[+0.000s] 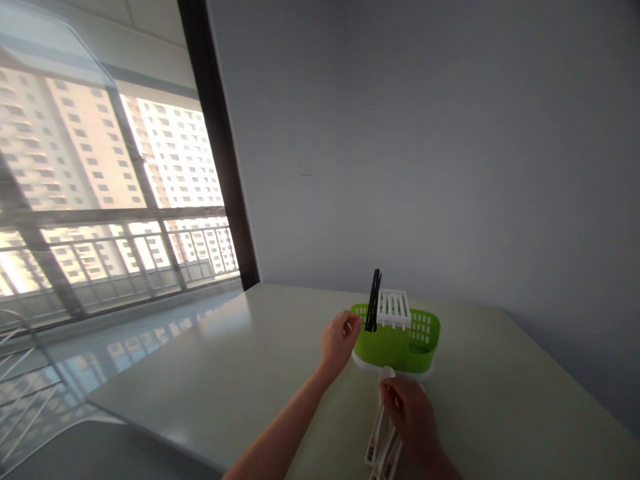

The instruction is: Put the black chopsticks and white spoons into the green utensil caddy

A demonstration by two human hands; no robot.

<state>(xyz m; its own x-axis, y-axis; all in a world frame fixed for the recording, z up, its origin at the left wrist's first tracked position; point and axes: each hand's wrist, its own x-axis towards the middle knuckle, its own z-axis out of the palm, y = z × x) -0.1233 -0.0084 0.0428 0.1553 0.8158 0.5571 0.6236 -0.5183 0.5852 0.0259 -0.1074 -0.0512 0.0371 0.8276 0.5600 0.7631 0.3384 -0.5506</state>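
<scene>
White utensils (393,460) (one a spoon (387,373)) lie partly beneath the right hand (413,412).

left hand (340,341): hovered near black sticks (373,305)
right hand (410,415): was at white spoons (375,437), bottom centre
green basket (387,347): stood lower centre-right
window (180,130): filled upper left

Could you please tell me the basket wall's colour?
Basket wall: green, clearest in the head view.
</scene>
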